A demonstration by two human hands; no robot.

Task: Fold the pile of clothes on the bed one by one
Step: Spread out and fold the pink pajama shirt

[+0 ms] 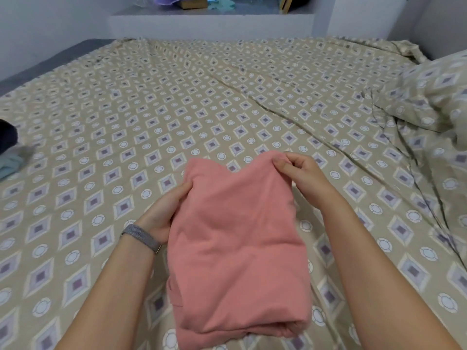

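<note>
A pink garment (pixel 235 246), folded into a thick rectangle, is held above the bed (pixel 177 102) in front of me. My left hand (pixel 166 210) grips its left edge, thumb on top, with a grey band on the wrist. My right hand (pixel 300 173) pinches the garment's far right corner between thumb and fingers. At the far left edge lies part of a pile of clothes (pixel 10 152), dark and pale blue pieces, mostly cut off by the frame.
The bed carries a beige sheet with a diamond pattern. A pillow (pixel 434 97) in the same pattern lies at the right. Behind the bed runs a white ledge (pixel 212 21) with assorted items on top.
</note>
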